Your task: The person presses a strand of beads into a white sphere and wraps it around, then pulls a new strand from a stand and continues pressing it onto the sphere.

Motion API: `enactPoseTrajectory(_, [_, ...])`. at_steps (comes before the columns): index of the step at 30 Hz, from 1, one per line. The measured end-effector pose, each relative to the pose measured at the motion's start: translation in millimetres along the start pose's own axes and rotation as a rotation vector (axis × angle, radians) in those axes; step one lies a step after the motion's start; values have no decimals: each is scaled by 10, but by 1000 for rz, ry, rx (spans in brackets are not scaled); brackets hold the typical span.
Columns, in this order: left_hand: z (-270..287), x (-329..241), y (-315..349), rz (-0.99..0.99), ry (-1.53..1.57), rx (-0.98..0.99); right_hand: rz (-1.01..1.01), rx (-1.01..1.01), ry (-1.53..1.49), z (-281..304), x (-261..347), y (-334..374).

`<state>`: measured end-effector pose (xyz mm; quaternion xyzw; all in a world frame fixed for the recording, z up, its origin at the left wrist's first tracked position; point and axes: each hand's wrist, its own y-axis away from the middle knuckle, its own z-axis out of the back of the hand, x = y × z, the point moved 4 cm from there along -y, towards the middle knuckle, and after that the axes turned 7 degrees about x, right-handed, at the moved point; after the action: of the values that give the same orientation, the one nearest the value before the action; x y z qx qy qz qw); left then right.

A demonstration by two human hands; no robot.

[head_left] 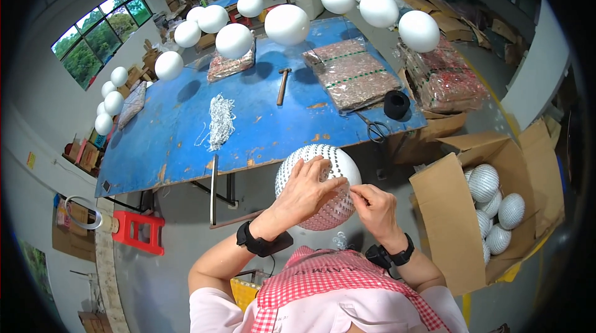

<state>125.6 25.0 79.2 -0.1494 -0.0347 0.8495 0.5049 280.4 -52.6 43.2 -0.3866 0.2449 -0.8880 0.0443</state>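
In front of my apron is a white ball (338,158), with rows of shiny silver beads around much of its surface and a smooth bare patch at its upper right. My left hand (302,193) lies over the ball, its fingers bent and spread against the rows, the thumb stretched to the right. At the ball's right side my right hand (374,205) is pinched, thumb against forefinger. Whatever is between those fingertips is too small to make out. What supports the ball from below is hidden.
The blue table (180,137) ahead bears a white bead-string heap (220,123), a hammer (282,87), scissors (374,131), a black roll (396,104) and wrapped bundles (354,75). White balls (287,25) hang above. A carton (444,221) of beaded balls (498,240) stands right; a red stool (139,233), left.
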Motion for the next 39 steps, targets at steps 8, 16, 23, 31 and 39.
enactPoseTrajectory(8, [-70,-29,32,-7,-39,-25,-120,49,-42,-30,-70,3])
enactPoseTrajectory(16, [-100,65,-24,-16,-39,7,93,7,146,-57,4,-40])
enactPoseTrajectory(23, [-121,86,-1,-41,10,23,-221,36,-163,-202,-265,-38])
enactPoseTrajectory(31, [-138,85,25,-67,-27,13,-716,269,-895,-258,-436,-31])
enactPoseTrajectory(39, [-88,158,-19,-86,-21,15,-587,57,-593,-181,-448,181])
